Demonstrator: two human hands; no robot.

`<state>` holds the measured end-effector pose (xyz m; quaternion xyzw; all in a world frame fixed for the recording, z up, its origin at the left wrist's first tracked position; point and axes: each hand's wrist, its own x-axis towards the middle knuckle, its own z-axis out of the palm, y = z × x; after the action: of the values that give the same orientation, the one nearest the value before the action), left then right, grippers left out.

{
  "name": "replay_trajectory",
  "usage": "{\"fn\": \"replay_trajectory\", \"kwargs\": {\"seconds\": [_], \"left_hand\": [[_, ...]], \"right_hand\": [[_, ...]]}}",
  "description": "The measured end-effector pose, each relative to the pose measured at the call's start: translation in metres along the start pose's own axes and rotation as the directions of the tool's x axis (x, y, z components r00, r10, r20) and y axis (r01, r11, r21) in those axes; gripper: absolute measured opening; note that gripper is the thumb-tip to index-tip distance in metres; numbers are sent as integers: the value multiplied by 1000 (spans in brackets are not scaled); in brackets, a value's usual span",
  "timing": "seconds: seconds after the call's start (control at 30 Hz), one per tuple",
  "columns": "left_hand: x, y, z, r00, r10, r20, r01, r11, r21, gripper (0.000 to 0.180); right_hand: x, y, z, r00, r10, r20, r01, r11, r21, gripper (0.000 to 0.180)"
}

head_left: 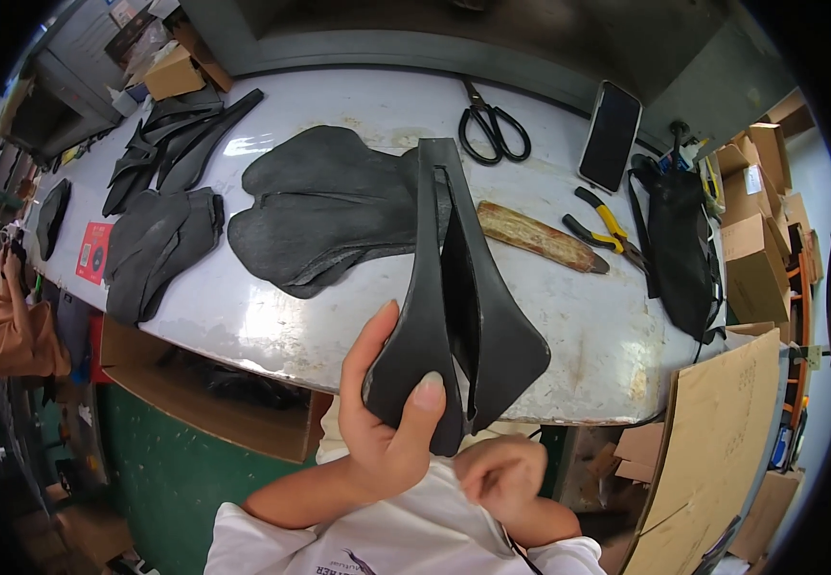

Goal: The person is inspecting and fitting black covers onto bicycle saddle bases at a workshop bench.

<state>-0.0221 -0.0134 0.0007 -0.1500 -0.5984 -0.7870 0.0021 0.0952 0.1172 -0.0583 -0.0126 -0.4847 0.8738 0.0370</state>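
Note:
My left hand [394, 422] grips a black bicycle saddle [511, 350] by its wide end, thumb on the upper face and fingers around the outer edge. The saddle is raised in front of the table, its narrow nose pointing away from me, with a long slot open down its middle. Just below the wide end is my right hand [503, 470], its fingers curled and smeared by motion; whether they hold anything does not show. Beyond the saddle lies a stack of black saddle-shaped covers [324, 206], partly hidden by the nose.
On the white table [559, 335] lie scissors [494, 129], a phone [611, 136], yellow-handled pliers [609, 225], a worn flat stick [540, 237] and a black bundle [681, 244]. More black pieces [166, 240] lie left, by a red card [95, 251]. Cardboard [712, 431] stands right; another person [18, 326] is far left.

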Motion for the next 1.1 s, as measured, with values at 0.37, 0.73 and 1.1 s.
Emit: {"fn": "replay_trajectory", "kwargs": {"seconds": [0.37, 0.73, 1.1], "left_hand": [[0, 2, 3, 990, -139, -10, 138, 989, -49, 59], [0, -2, -34, 923, 36, 383, -140, 959, 247, 70], [30, -1, -53, 896, 242, 372, -420, 734, 533, 79]], "right_hand": [[20, -13, 35, 868, -319, 382, 492, 663, -564, 92], [35, -42, 1, 878, -346, -330, 128, 836, -534, 33], [34, -53, 22, 817, -454, 356, 459, 139, -877, 30]]}}
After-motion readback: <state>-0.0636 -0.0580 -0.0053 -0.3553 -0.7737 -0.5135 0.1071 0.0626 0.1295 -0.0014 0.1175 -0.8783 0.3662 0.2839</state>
